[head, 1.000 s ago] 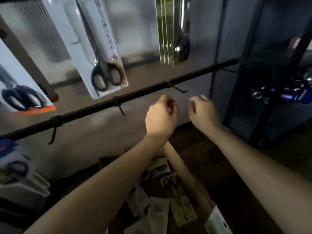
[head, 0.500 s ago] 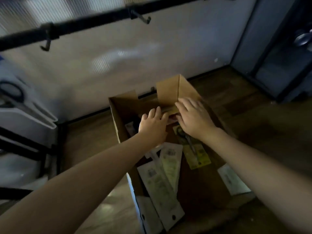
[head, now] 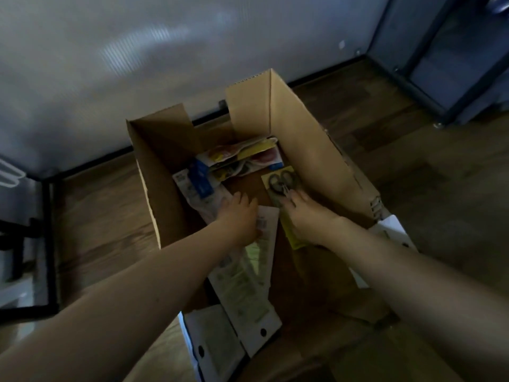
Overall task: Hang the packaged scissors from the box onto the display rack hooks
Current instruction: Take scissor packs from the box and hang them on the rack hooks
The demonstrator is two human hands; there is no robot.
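An open cardboard box [head: 311,150] stands on the wood floor and holds several packaged scissors. My right hand [head: 305,219] lies flat on a yellow-carded pair of scissors [head: 282,183] with dark handles, fingers straight toward the handles. My left hand [head: 242,216] reaches in beside it, its fingers touching a white packaged pair [head: 264,235] lying back-side up. More white packages [head: 242,296] lie nearer to me in the box. A colourful pile of packages [head: 242,158] fills the box's far end. The display rack's hooks are out of view.
A pale wall panel [head: 137,64] rises just behind the box. A black rack frame [head: 52,244] stands on the floor at the left, and a dark cabinet [head: 454,64] at the right. A white package [head: 391,232] lies outside the box's right wall.
My view has dropped from the rack bar to the box. Both hands came down from the hook and now reach deeper into the box, onto the packages.
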